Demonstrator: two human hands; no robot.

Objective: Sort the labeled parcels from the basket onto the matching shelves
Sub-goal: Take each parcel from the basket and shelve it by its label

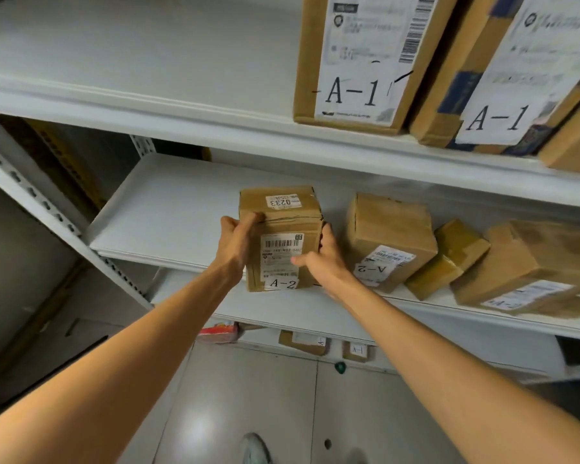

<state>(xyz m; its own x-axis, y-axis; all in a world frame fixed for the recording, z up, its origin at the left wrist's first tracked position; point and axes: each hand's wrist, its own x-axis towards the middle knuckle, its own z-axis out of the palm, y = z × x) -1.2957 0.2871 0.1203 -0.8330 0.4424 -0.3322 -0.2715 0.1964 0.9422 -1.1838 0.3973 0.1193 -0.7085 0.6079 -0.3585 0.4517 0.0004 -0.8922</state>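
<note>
A brown cardboard parcel (pixel 282 229) labeled A-2, with a 0233 sticker on top, stands at the front edge of the middle white shelf (pixel 168 212). My left hand (pixel 240 242) grips its left side, fingers curled over the top edge. My right hand (pixel 322 259) holds its right side, thumb across the front label. Just to the right stands another parcel labeled A-2 (pixel 385 239). The basket is out of view.
More brown boxes (pixel 516 266) lean along the middle shelf to the right. The upper shelf (pixel 148 105) carries two large parcels labeled A-1 (pixel 359 58). Small boxes (pixel 355 351) sit on a lower level. A perforated steel post (pixel 41 202) frames the left side.
</note>
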